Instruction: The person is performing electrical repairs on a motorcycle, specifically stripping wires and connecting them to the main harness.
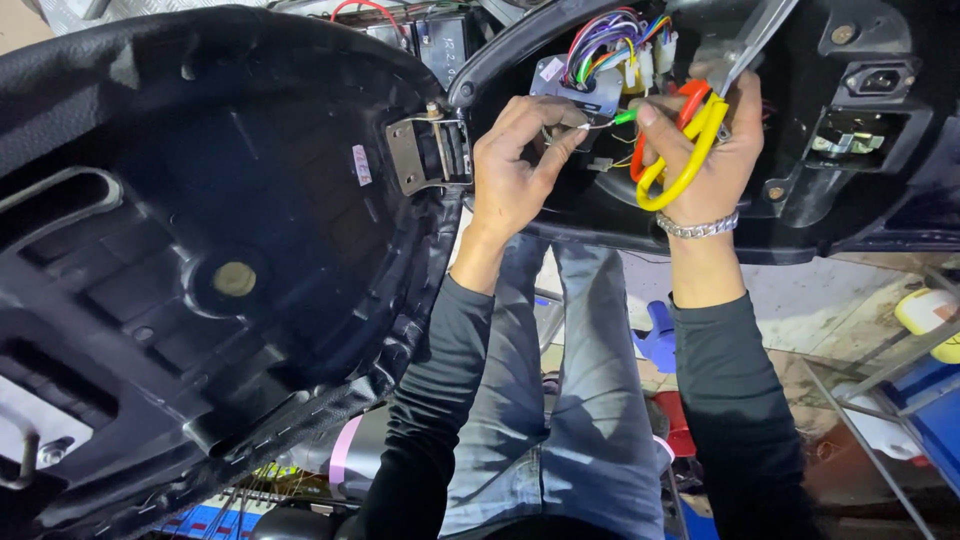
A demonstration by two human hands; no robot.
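Left hand [512, 170] pinching a thin white wire [597, 125] at the scooter body's [800, 215] open bay, right hand [705, 150] closed around yellow-and-red-handled tool [690, 150] (jaws hidden), wire bundle [605, 45] above, raised seat underside [200, 250] left.

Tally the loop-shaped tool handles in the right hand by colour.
Right hand, handles by colour:
yellow handle: 1
red-orange handle: 1
Total: 2
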